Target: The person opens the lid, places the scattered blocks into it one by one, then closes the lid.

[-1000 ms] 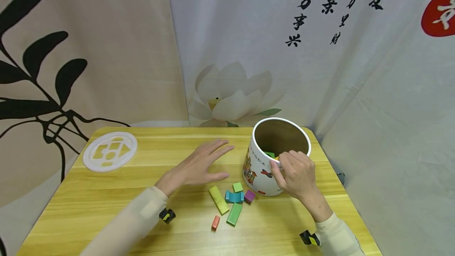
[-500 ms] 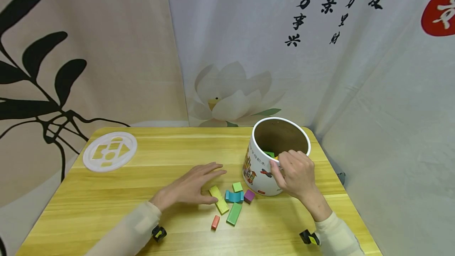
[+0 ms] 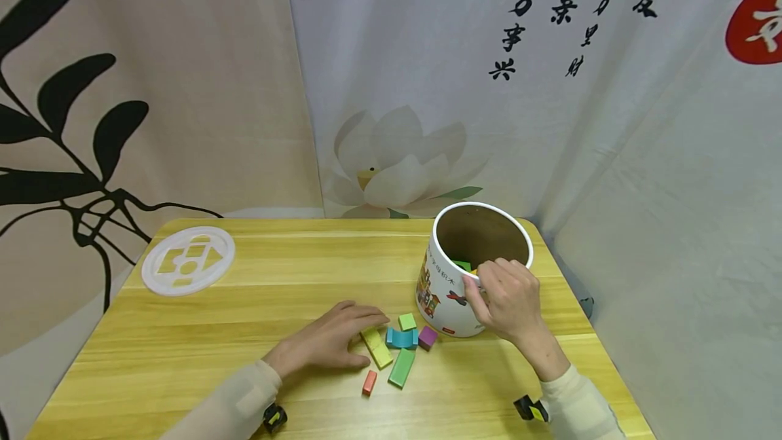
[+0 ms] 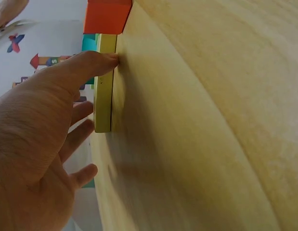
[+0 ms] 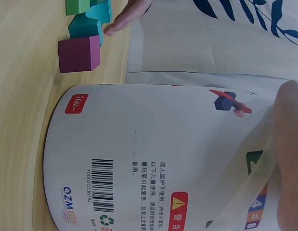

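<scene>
My left hand hovers over the left side of a yellow rectangular block, fingers apart and loosely bent. In the left wrist view its thumb overlaps the yellow block, with fingertips at the block's far side. Close by lie a blue arch block, a small light green block, a purple cube, a green block and a red block. My right hand grips the near rim of a white printed bucket, which stands upright with some blocks inside.
A white plastic disc with cut-out shapes lies at the table's back left. The wooden table ends at a printed cloth backdrop. Another cloth hangs along the right side.
My left hand has moved from left of the bucket back and down to the yellow block. My right hand stays on the bucket's rim, and the blocks lie where they were.
</scene>
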Available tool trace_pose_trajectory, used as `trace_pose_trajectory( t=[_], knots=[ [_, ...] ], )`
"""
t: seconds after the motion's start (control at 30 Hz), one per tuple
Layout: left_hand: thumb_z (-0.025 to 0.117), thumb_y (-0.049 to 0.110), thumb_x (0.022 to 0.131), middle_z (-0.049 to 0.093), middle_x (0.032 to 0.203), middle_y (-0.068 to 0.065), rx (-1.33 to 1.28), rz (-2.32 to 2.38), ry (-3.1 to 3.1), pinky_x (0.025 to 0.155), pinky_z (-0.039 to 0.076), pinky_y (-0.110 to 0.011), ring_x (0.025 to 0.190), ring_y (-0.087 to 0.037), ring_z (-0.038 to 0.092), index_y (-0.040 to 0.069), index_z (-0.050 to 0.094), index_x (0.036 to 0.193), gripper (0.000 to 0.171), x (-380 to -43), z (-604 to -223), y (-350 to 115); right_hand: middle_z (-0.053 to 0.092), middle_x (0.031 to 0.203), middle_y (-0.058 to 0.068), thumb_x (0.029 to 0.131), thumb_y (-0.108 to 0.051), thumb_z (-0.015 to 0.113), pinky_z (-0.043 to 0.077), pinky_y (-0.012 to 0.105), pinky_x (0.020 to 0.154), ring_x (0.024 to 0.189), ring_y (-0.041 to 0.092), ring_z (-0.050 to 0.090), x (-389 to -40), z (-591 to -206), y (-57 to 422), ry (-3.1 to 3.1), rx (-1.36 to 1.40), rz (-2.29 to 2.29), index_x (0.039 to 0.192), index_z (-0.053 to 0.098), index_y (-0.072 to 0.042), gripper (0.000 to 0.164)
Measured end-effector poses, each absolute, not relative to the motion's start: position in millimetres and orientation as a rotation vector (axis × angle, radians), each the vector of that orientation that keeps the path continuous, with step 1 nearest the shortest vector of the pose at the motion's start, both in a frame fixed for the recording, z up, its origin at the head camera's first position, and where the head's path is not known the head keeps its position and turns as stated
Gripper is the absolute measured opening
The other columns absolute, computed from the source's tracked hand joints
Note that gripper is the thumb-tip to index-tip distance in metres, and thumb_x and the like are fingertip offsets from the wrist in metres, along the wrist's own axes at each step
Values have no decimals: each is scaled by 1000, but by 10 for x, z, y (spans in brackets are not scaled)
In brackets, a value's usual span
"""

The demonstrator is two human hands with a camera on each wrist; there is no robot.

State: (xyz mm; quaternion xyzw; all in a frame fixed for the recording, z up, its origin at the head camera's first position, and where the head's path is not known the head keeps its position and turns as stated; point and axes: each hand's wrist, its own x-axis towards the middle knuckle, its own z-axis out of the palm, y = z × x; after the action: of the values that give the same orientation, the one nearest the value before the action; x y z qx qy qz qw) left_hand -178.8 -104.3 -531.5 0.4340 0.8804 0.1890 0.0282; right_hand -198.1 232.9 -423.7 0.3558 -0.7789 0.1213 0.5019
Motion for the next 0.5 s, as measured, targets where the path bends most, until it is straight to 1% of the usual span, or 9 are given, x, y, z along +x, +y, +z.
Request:
trace_pose_trajectory(
  t=[0.17, 0.27, 0.4, 0.5],
  knots=[
    [81, 39, 84, 60, 144, -4, 1313, 563, 2733, 115, 32, -55, 131, -21, 52, 11, 58, 147, 73, -1769, -5323, -1050, 26, 53, -9, 96, -32, 51, 16, 25, 43, 47, 8, 21, -1979, -4232, 2326, -1880, 860, 291, 59, 40, -13, 43],
    [80, 38, 84, 65, 136, -1, 1325, 564, 2745, 114, 35, -51, 126, -19, 54, 12, 64, 140, 64, -1765, -5333, -1066, 26, 53, -9, 97, -32, 50, 16, 25, 43, 48, 8, 21, -1978, -4230, 2324, -1881, 860, 290, 59, 40, -13, 44],
    [81, 36, 83, 68, 121, 3, 1365, 571, 2754, 105, 43, -46, 114, -14, 56, 17, 74, 125, 46, -1762, -5358, -1083, 27, 53, -9, 96, -32, 50, 16, 25, 43, 48, 8, 21, -1975, -4229, 2319, -1881, 860, 289, 59, 41, -13, 43],
    [81, 35, 83, 67, 113, 6, 1383, 557, 2755, 96, 46, -40, 105, -10, 55, 19, 77, 118, 38, -1756, -5364, -1099, 27, 52, -9, 96, -32, 51, 16, 25, 43, 48, 8, 21, -1975, -4228, 2317, -1878, 860, 289, 59, 41, -12, 43]
  ],
)
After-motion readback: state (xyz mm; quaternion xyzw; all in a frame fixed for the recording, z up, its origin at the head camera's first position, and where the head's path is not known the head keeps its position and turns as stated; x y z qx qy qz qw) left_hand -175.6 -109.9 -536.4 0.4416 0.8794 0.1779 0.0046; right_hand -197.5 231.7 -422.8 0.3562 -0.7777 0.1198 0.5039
